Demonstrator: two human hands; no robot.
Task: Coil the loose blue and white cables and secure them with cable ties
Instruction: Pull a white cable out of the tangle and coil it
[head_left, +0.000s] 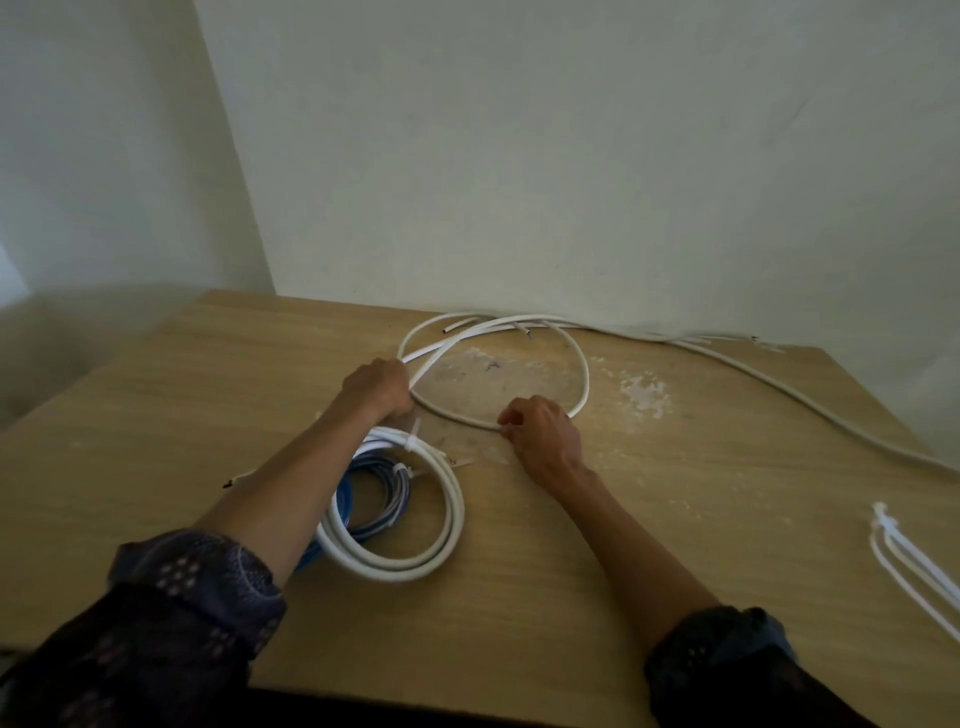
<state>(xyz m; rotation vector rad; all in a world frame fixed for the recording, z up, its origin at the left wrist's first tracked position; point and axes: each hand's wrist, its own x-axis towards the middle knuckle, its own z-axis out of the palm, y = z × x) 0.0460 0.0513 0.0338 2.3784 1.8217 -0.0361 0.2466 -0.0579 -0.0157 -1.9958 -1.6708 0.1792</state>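
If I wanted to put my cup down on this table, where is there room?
The table is bare left of the left hand and tied coils, and between the right hand and the cable ties. The back is crowded: the loose cable loops there and trails right.

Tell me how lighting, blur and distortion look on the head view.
Head view: dim, flat light, no glare; lens bows the tan wooden table; loose white cable loop reads clear where left hand grips and right hand pinches it; white cable ties at right edge smear.
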